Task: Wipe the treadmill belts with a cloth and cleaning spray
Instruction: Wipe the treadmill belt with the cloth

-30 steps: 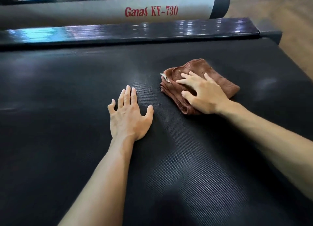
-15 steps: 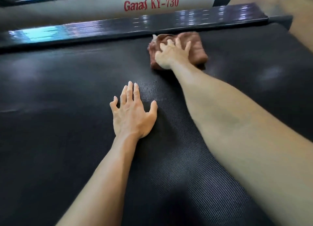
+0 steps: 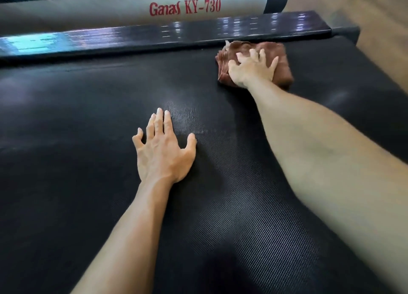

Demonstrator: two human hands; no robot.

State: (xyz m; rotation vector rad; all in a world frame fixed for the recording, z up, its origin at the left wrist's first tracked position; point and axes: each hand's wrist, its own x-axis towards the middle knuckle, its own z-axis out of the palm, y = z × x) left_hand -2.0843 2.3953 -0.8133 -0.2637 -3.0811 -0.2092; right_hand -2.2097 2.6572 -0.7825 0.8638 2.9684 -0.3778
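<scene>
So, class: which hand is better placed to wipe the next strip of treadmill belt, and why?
Right. The right hand already presses the brown cloth onto the treadmill belt near the side rail; the left hand lies flat, bracing, holding nothing.

right hand [image 3: 251, 69] and brown cloth [image 3: 284, 73] now farther right along the side rail [image 3: 154, 40]

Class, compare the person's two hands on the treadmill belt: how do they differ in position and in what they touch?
The left hand lies bare on the belt; the right hand presses the brown cloth. The left is nearer the camera; the right reaches to the side rail. Both are palm-down.
</scene>
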